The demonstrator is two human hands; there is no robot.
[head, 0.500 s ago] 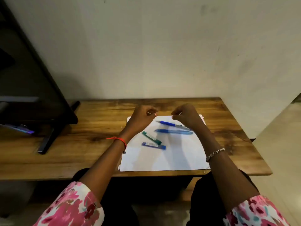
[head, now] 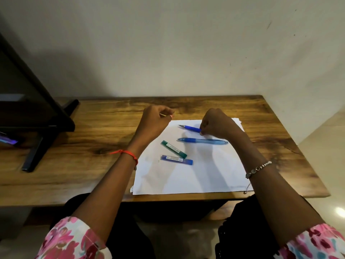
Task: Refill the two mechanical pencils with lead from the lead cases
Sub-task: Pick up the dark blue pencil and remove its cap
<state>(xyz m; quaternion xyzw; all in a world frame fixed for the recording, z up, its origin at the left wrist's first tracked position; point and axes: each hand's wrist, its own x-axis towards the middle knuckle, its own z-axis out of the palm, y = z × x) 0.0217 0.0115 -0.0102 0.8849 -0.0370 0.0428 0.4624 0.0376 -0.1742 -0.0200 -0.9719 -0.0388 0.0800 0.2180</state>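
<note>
Head view shows the right hand [head: 216, 123] lower than before. It has come down and now pinches the back end of the dark blue pencil [head: 190, 128] at the far part of the white paper [head: 205, 174]. The left hand [head: 155, 122] stays up, fingers curled, pinching a tiny thin thing [head: 165, 114] I cannot name. The light blue pencil [head: 202, 141], green lead case [head: 174, 149] and blue lead case [head: 176, 159] still lie on the paper.

Count: 2 mechanical pencils: dark blue pencil [head: 190, 128], light blue pencil [head: 203, 141]. 2 lead cases: green lead case [head: 174, 149], blue lead case [head: 176, 160]. 2 hands: left hand [head: 155, 124], right hand [head: 219, 122]. 1 thin small piece [head: 165, 114]. 1 table [head: 84, 174]. Paper [head: 186, 180]: several sheets, exact count unclear
</note>
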